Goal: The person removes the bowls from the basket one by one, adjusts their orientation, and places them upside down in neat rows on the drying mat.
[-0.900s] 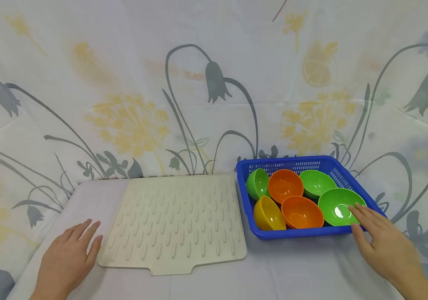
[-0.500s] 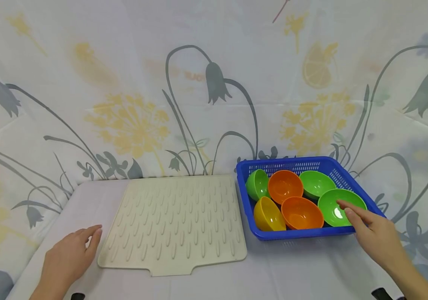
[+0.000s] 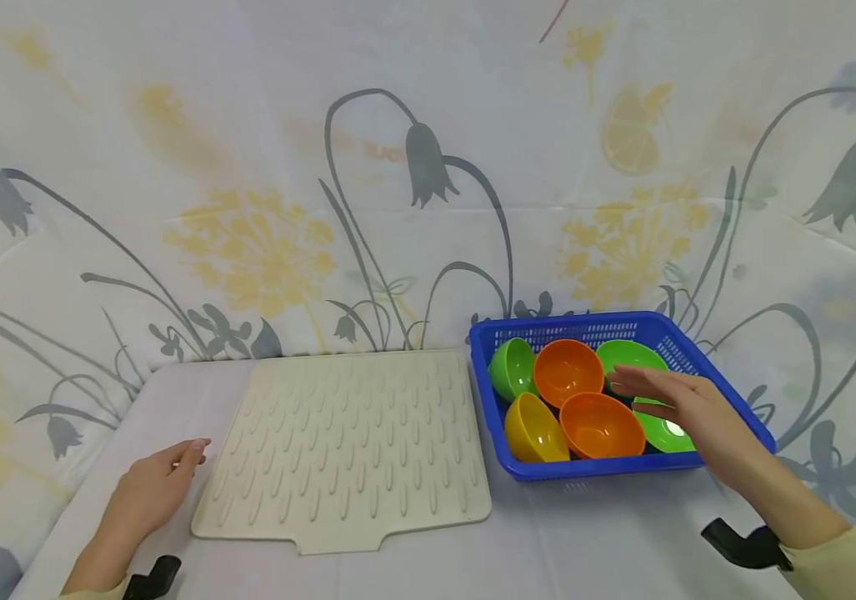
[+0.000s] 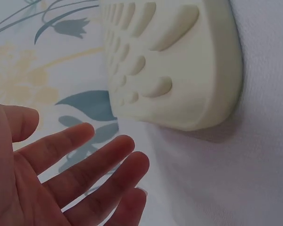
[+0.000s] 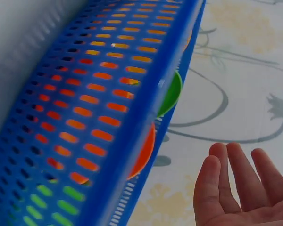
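My right hand point(image 3: 698, 412) is over the right side of a blue plastic basket point(image 3: 608, 471), fingers stretched to the left and nothing in them. It partly hides two green bowls, the front one point(image 3: 671, 433) and the back one point(image 3: 626, 354). Beside them lie two orange bowls point(image 3: 568, 371), a small green bowl point(image 3: 513, 368) and a tilted yellow bowl point(image 3: 534, 432). In the right wrist view the fingers point(image 5: 247, 176) are extended past the basket rim. My left hand point(image 3: 153, 492) is at the left of a cream ridged mat point(image 3: 345, 442), its fingers point(image 4: 104, 160) spread loosely and holding nothing.
A white cloth point(image 3: 533, 550) covers the table. A flower-printed curtain point(image 3: 428, 250) hangs behind the mat and the basket. Black wrist mounts point(image 3: 746, 543) show below both hands.
My right hand has moved left and farther in over the bowls, bringing its sleeve into view. The left hand has turned thumb-up and shifted slightly right. The bowls stay in place.
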Action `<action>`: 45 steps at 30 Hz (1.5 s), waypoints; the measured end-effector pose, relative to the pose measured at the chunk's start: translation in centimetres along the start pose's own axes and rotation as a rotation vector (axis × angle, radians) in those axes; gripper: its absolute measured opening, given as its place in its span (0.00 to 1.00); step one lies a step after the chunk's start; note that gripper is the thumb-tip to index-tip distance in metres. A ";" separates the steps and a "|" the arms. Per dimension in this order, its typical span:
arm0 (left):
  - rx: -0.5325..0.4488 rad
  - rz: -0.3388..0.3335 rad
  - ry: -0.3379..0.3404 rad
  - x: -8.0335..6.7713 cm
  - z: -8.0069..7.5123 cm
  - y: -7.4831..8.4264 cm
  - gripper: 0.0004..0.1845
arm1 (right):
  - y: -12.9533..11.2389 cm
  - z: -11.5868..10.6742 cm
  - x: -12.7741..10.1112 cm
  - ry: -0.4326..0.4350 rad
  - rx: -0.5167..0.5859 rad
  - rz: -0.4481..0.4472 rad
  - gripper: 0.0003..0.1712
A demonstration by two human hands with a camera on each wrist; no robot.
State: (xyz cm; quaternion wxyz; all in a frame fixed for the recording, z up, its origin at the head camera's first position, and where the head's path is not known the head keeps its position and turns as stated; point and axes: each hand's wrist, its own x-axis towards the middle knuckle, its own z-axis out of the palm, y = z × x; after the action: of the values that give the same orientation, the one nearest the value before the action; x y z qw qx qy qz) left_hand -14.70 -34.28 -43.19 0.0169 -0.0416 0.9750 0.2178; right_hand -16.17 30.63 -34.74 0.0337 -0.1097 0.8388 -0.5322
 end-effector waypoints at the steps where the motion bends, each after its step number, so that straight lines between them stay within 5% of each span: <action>1: -0.021 -0.006 -0.008 0.2 0.1 0.0 0.35 | -0.4 0.1 0.5 -0.014 -0.004 0.007 0.34; 11: -0.096 -0.039 -0.024 1.0 1.1 -0.1 0.31 | -2.2 0.6 5.4 -0.102 -0.080 0.023 0.36; 16: -0.095 0.020 -0.012 1.2 1.6 -0.8 0.30 | -2.3 0.9 7.8 -0.134 -0.014 0.044 0.36; 29: -0.145 0.037 -0.040 2.0 1.8 -1.2 0.32 | -0.9 3.2 12.8 -0.175 0.079 0.076 0.26; 45: -0.117 0.005 -0.067 2.4 1.8 -0.8 0.35 | 2.6 5.9 17.1 -0.149 -0.189 0.004 0.20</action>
State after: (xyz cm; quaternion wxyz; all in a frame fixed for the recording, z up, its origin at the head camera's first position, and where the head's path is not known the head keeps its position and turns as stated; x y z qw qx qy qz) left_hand -16.99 -34.45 -45.28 0.0465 -0.0326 0.9595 0.2759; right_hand -32.14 22.70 -38.58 0.0867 -0.1499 0.8805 -0.4413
